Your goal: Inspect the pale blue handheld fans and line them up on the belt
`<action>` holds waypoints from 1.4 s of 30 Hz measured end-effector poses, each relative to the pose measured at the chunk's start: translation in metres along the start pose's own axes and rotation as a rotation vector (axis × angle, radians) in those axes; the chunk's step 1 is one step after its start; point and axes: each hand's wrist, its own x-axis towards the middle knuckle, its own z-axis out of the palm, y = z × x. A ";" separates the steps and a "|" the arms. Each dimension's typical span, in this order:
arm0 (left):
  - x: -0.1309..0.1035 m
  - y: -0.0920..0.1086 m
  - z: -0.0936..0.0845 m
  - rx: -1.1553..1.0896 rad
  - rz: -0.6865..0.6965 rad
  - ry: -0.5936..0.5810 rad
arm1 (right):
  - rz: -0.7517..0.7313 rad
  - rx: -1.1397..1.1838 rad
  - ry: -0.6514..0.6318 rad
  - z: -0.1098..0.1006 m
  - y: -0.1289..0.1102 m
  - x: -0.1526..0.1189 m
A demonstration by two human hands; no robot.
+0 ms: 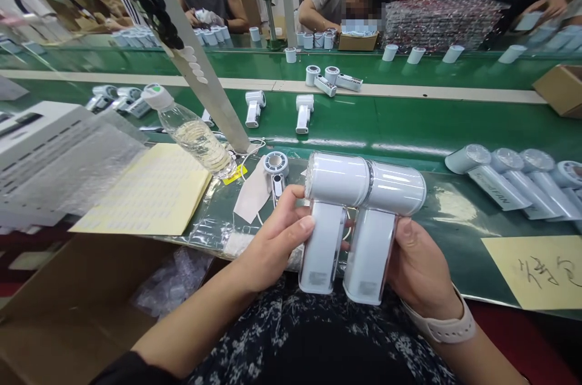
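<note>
Two white handheld fans in clear plastic covers are held side by side in front of me, their round heads touching and their handles pointing down. My left hand [284, 239] grips the left fan [324, 245], thumb across the handle's upper part. Around the right fan [370, 251] my right hand [418, 257] is closed, its thumb at the edge below the head; most of its fingers are hidden behind. Just beyond my left hand, another fan [276, 164] lies on the bench beside a pale pink piece of material [253, 191].
A water bottle [195, 136] leans by a slanted post [200, 82]. Yellow sticker sheets [150, 191] lie left, above an open carton [68, 288]. Several fans [500, 182] lie right, near a handwritten yellow card [536, 270]. Fans lie along the green conveyor [400, 118]; people work opposite.
</note>
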 end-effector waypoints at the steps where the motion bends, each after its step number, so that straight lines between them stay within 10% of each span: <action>1: 0.001 0.000 0.000 -0.020 0.002 0.009 | -0.006 -0.005 0.021 -0.001 0.000 0.001; 14: 0.014 -0.017 -0.009 -0.215 -0.105 0.086 | 0.180 0.084 0.144 0.002 0.000 0.006; 42: 0.013 -0.017 -0.011 -0.076 -0.029 0.053 | 0.032 0.019 0.279 -0.002 0.007 0.015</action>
